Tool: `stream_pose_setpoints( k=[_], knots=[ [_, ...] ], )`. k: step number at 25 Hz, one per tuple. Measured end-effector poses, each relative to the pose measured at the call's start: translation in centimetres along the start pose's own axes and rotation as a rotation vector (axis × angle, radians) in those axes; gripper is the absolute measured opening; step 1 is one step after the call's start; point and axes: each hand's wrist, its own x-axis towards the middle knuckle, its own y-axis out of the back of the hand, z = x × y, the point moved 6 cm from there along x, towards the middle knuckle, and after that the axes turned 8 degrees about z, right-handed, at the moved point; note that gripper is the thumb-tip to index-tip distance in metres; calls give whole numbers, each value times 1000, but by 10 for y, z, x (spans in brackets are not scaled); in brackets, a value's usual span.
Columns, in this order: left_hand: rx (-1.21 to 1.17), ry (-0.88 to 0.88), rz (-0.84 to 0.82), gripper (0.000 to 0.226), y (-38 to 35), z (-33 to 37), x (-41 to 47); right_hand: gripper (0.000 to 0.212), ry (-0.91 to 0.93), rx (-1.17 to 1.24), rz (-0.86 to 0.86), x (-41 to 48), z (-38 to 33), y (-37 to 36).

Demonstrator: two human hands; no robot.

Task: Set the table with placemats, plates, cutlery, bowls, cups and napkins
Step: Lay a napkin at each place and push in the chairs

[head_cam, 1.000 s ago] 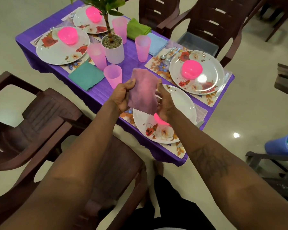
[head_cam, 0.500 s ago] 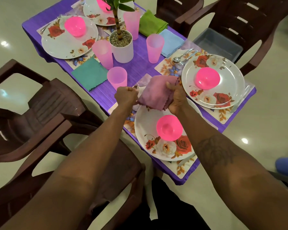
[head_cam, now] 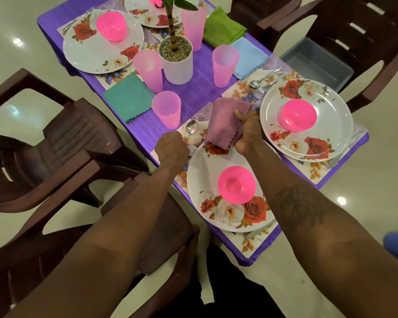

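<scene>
One napkin (head_cam: 225, 120) in right hand (head_cam: 248, 134), over plate rim (head_cam: 194, 160)

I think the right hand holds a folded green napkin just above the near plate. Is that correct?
The colour is wrong: the head view shows the right hand holding a folded mauve napkin just above the near plate. The green napkin lies untouched at the far side of the table.

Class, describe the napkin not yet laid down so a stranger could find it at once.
Start at the purple table, then find the plate nearest the person. At its far rim the right hand grips a folded mauve napkin. Unlike the teal napkin, blue napkin and green napkin lying flat, it is held.
</scene>
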Motion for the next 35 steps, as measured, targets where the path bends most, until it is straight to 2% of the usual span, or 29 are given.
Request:
stream_pose_setpoints(
  k=[3,9,12,15,19,22,25,27,29,30,31,33,35],
  knots=[
    [-83,-30,-33,16,-1,-6,0,16,-19,14,-40,0,3,-5],
    [-404,-55,-112,29,3,-16,-12,24,-19,-27,-10,1,8,-12],
    [-562,-83,-52,21,13,-33,-21,40,-33,-47,16,2,16,-19],
    [-528,-39,113,22,27,-49,-18,46,-54,-77,45,1,26,-25],
    [-484,-55,216,26,41,-48,-12,45,-90,-71,37,-9,36,-35],
    [-505,-40,273,47,52,-44,-9,39,-100,-79,29,-14,39,-40],
    [-481,-50,235,75,55,-36,-1,30,-111,-72,30,-22,39,-42],
    [-357,-69,224,69,57,-28,6,38,-102,-48,48,-21,38,-40],
    [-212,-86,246,52,63,-21,11,56,-65,-17,96,-20,32,-34],
    [-173,-92,263,45,65,-18,13,58,-34,-11,125,-22,25,-31],
    [-153,-104,273,41,66,-14,15,49,5,1,178,-25,17,-26],
    [-140,-167,272,37,67,-2,19,18,60,70,312,-28,2,-12],
    [-175,-246,254,35,65,17,24,10,80,128,435,-23,-5,4]
  ],
)
